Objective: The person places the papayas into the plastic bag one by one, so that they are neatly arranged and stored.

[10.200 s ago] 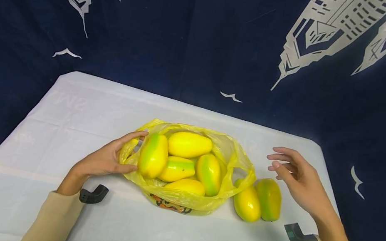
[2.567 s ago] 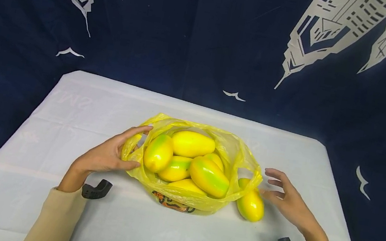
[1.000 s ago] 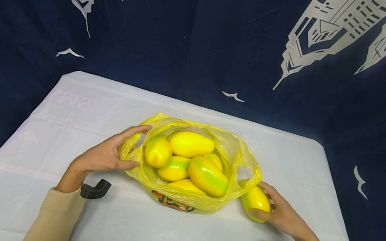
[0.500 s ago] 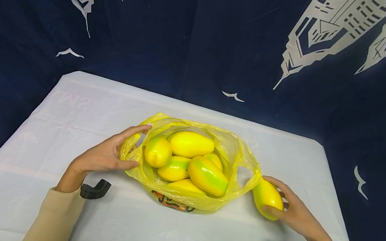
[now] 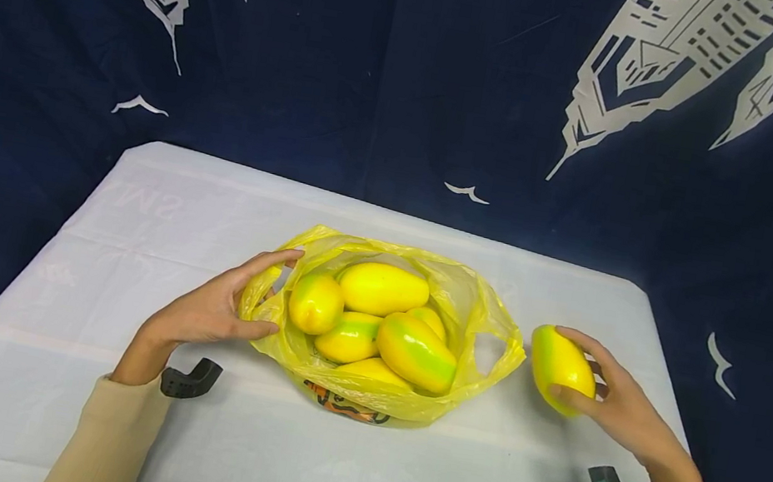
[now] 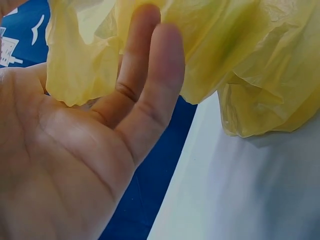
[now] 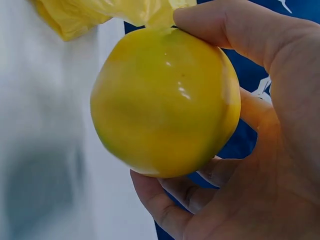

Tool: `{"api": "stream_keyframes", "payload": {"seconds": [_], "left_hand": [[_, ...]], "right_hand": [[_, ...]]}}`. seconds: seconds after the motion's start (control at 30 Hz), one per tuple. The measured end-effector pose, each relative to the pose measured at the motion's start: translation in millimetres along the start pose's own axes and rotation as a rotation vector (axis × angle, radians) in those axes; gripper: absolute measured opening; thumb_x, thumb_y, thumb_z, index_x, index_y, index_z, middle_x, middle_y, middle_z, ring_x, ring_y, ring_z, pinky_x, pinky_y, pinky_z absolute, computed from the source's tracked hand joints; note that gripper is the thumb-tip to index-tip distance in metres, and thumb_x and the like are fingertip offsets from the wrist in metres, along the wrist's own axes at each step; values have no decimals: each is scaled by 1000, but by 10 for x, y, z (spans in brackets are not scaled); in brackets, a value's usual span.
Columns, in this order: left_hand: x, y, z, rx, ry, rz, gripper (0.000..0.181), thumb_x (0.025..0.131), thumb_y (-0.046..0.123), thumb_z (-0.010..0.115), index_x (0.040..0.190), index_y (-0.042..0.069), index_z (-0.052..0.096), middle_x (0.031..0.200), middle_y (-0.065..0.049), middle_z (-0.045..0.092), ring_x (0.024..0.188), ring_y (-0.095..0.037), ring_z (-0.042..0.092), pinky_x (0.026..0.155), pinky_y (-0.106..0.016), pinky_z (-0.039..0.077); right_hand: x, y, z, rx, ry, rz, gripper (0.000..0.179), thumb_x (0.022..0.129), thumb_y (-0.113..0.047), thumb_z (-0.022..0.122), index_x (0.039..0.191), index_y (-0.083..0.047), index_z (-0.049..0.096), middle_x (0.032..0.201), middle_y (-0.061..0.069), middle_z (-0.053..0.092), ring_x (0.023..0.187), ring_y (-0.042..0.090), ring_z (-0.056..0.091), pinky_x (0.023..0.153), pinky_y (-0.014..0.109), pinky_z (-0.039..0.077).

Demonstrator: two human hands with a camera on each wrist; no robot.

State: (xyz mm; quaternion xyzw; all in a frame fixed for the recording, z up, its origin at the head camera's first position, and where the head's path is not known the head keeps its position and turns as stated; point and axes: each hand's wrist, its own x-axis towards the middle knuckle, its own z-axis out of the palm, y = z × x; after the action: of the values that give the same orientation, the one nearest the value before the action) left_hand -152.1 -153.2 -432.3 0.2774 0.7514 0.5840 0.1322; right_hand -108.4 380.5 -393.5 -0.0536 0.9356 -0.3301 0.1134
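A yellow plastic bag point(image 5: 475, 306) with handle loops stands with its mouth wide apart, holding several yellow-green mangoes point(image 5: 382, 289). At its left side my left hand point(image 5: 208, 310) touches the bag, thumb and index finger spread at the left handle. In the left wrist view, two nearly straight fingers point(image 6: 155, 90) lie against the plastic. My right hand point(image 5: 622, 401) grips another mango point(image 5: 559, 369), raised above the table to the right of the bag. In the right wrist view, the thumb and fingers curve round this mango point(image 7: 165, 105).
A white cloth point(image 5: 349, 479) covers the table. Behind it hangs a dark blue curtain point(image 5: 348, 100) with white buildings and birds. Black wrist devices point(image 5: 190, 378) sit at both cuffs. The bag's right handle point(image 5: 508, 357) sticks out toward the held mango.
My right hand has taken hold of the mango lying beside the bag, then drawn it right and lifted it clear of the right handle. My left hand and the bag stay put.
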Motion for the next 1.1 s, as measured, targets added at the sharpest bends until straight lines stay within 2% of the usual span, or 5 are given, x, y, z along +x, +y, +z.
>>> {"api": "stream_keyframes", "payload": {"seconds": [0.43,0.63,0.83,0.9,1.1], "left_hand": [[0,3,-2,-16,-10,9,94,82,0,77,159,21,27,165,-5,22,149,-29,22,112,-18,36],[8,-4,-11,29,1,42,90,84,1,76,158,23,30,164,-3,24,151,-27,20,116,-17,27],[8,-3,-16,72,16,38,89,83,2,78,157,22,33,163,-2,28,152,-26,20,120,-51,21],[7,-2,-17,73,17,36,89,83,2,78,157,21,33,163,-3,28,152,-26,20,119,-55,20],[4,-2,-14,75,15,36,89,83,4,78,157,21,32,163,-4,27,152,-27,20,118,-23,23]], "right_hand": [[97,-113,-63,0,7,-19,86,89,-24,77,159,-24,26,159,21,31,132,50,39,97,72,43],[134,-162,-88,-11,11,-25,86,89,-23,76,159,-25,26,158,21,31,131,50,40,93,67,48],[151,-196,-102,-4,7,-28,87,89,-23,76,159,-25,25,158,21,31,132,52,39,94,67,47],[156,-211,-116,-9,12,-35,86,89,-23,76,159,-25,25,158,21,31,132,52,39,94,67,47],[177,-280,-168,-17,30,-76,85,89,-21,76,159,-26,27,157,19,34,131,50,41,94,68,48]]}}
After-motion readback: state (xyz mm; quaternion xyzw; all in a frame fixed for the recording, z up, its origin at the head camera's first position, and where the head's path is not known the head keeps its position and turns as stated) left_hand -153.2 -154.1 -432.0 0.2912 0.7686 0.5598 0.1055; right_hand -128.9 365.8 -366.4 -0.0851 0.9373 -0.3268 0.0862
